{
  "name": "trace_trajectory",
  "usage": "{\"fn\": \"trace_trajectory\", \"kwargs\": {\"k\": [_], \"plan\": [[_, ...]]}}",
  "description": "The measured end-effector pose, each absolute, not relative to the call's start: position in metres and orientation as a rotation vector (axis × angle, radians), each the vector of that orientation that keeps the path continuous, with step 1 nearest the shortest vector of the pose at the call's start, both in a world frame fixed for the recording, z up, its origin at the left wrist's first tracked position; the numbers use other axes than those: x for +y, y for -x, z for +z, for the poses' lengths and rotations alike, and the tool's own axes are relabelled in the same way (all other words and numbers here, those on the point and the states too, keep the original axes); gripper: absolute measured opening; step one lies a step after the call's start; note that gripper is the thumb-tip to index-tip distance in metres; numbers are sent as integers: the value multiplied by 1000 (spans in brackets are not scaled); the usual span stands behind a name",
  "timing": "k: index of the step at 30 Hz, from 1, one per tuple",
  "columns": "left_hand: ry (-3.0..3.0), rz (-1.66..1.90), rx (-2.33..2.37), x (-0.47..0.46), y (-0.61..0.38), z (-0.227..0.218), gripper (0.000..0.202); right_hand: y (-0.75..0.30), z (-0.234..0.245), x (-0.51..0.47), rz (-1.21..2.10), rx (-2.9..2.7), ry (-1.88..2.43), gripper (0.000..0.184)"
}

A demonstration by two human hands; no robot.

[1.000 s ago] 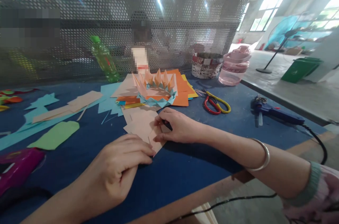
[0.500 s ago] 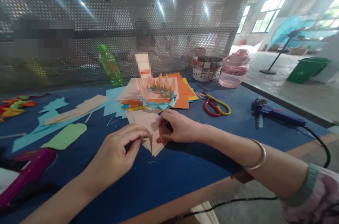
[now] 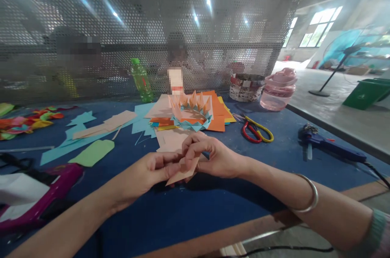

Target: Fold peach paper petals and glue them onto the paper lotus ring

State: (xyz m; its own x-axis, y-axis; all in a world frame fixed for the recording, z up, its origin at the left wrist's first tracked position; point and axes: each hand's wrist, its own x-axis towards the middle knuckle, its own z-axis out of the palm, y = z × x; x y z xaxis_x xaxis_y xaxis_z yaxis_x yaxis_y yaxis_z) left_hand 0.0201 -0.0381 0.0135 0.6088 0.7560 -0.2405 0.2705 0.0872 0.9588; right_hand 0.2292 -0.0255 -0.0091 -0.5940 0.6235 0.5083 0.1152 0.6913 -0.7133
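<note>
Between my two hands is a small folded piece of peach paper, raised a little above the blue table. My left hand pinches its left side between thumb and fingers. From the right, my right hand grips its upper edge, fingers curled over it. Part of the paper is hidden behind my fingers. Just beyond lies a flat peach sheet. Behind that, a ring of folded blue and orange paper points rests on a stack of orange paper.
Red and yellow-handled scissors and a blue glue gun lie right. A pink water jug, woven basket and green bottle stand behind. Left are a green paper piece, blue paper scraps and a purple object.
The folded peach paper has been lifted off the sheet beneath, and both hands have closed on it. The whole view has shifted slightly, with things appearing further right.
</note>
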Motion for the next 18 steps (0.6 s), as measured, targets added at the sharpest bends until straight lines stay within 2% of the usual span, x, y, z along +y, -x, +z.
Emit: {"fn": "trace_trajectory", "kwargs": {"k": [2, 5, 7, 11, 18], "plan": [[-1511, 432, 925, -38, -18, 11, 23, -228, -12, -26, 818, -2098, 577, 4], [-1457, 522, 1010, -34, -16, 9, 20, -228, -15, -26, 776, -2073, 678, 44], [-1419, 629, 1044, -32, -16, 8, 19, -228, -17, -25, 764, -2024, 787, 55], [-1354, 832, 1044, -32, -18, 11, 16, -226, -18, -25, 797, -1976, 974, 29], [-1297, 914, 1056, -33, -22, 9, 12, -214, -15, -34, 822, -2058, 1013, 20]]}}
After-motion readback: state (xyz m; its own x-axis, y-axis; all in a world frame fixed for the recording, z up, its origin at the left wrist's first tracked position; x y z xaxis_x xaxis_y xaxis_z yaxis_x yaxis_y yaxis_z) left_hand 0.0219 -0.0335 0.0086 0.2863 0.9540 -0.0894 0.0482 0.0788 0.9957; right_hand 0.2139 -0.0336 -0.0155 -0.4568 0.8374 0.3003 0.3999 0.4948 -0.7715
